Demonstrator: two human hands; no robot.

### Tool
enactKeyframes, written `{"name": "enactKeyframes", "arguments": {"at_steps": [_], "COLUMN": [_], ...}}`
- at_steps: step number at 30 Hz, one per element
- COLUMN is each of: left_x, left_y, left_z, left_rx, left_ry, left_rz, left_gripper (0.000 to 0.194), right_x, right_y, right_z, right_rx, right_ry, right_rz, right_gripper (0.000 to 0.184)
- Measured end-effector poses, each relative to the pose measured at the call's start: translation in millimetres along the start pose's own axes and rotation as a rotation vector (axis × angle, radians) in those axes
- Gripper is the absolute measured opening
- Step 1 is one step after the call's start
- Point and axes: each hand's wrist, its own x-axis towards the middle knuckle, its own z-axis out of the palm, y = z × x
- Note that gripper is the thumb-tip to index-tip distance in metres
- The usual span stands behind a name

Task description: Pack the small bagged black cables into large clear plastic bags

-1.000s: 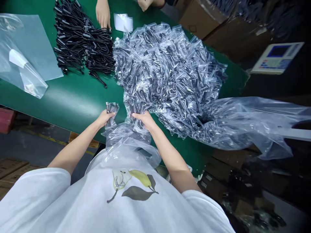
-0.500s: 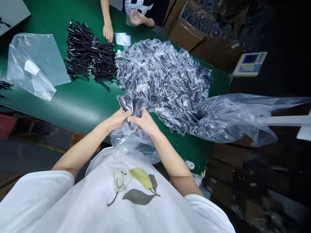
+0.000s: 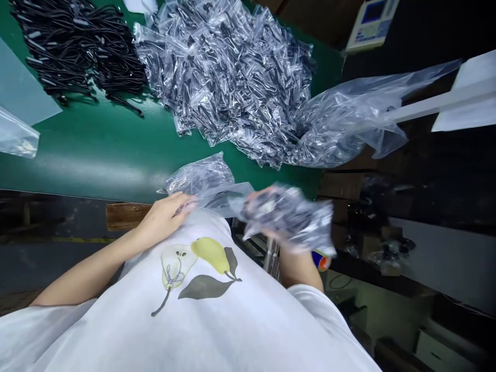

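Observation:
My left hand (image 3: 165,214) has its fingers closed on the near edge of a crumpled clear plastic bag (image 3: 203,173) at the table's front edge. Dark packets show through the bag's far part. Off to the right, past the table edge, my right hand (image 3: 259,195) grips a bunch of bagged black cables (image 3: 294,219). That bunch is smeared by motion and covers much of the hand. Beyond both hands lies a large heap of small clear bags with cables (image 3: 232,77).
Loose black cables (image 3: 81,46) lie in a stack at the back left of the green table (image 3: 96,150). Clear plastic sheeting (image 3: 17,132) is at far left. A long clear bag (image 3: 341,124) trails off the right side, near a scale-like device with a display (image 3: 372,23).
My hands have parted: the right has swung right and toward me with the bagged cables, the left has drawn back to the bag edge. The view has shifted; the co-worker is out of sight.

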Motion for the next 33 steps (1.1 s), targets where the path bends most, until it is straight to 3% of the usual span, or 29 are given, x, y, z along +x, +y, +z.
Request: {"name": "enactKeyframes", "arguments": {"at_steps": [3, 6, 8, 10, 12, 14, 17, 21, 23, 26, 27, 29, 31, 32, 33], "left_x": [3, -2, -8, -11, -9, -4, -1, -7, -9, 3, 13, 46, 96, 125, 156], "left_y": [-8, -9, -11, -13, -14, -14, -12, -13, -13, -15, -18, -28, -44, -53, -62], "left_z": [13.7, 18.0, 20.3, 24.1, 28.1, 29.1, 21.6, -1.7, -17.3, -43.4, -51.3, -62.4, -63.9, -60.5, -54.8], "left_rx": [-0.29, -0.439, -0.407, -0.343, -0.318, -0.362, -0.444, -0.473, -0.451, -0.431, -0.439, -0.437, -0.389, -0.367, -0.359], "left_ry": [0.086, 0.149, 0.107, -0.017, -0.118, -0.165, -0.262, -0.384, -0.472, -0.592, -0.546, -0.308, -0.066, -0.002, 0.004], "left_rz": [-0.026, -0.038, -0.01, 0.058, 0.131, 0.176, 0.204, 0.162, 0.133, 0.098, 0.063, -0.049, -0.164, -0.203, -0.233], "left_gripper": [0.043, 0.051, 0.051, 0.046, 0.042, 0.041, 0.04, 0.037, 0.037, 0.045, 0.047, 0.045, 0.044, 0.046, 0.05], "right_x": [-1, 36, 64, 85, 98, 108, 128, 156, 156, 128, 113, 84, 69, 71, 79], "right_y": [53, 106, 127, 138, 145, 152, 169, 185, 181, 148, 129, 79, 24, 1, -17], "right_z": [28, 36, 33, 33, 40, 51, 59, 56, 57, 62, 61, 49, 20, 1, -20], "right_rx": [-0.535, -1.089, -1.409, -1.62, -1.688, -1.711, -1.803, -1.788, -1.727, -1.509, -1.393, -1.096, -0.794, -0.648, -0.527], "right_ry": [-0.01, -0.112, -0.216, -0.361, -0.497, -0.554, -0.54, -0.513, -0.545, -0.586, -0.601, -0.654, -0.805, -0.942, -0.985], "right_rz": [0.09, 0.047, 0.046, 0.058, 0.018, -0.042, -0.027, 0.069, 0.075, 0.093, 0.112, 0.146, 0.225, 0.319, 0.427], "right_gripper": [0.032, 0.027, 0.03, 0.033, 0.034, 0.034, 0.034, 0.032, 0.032, 0.062, 0.071, 0.069, 0.052, 0.042, 0.035]}}
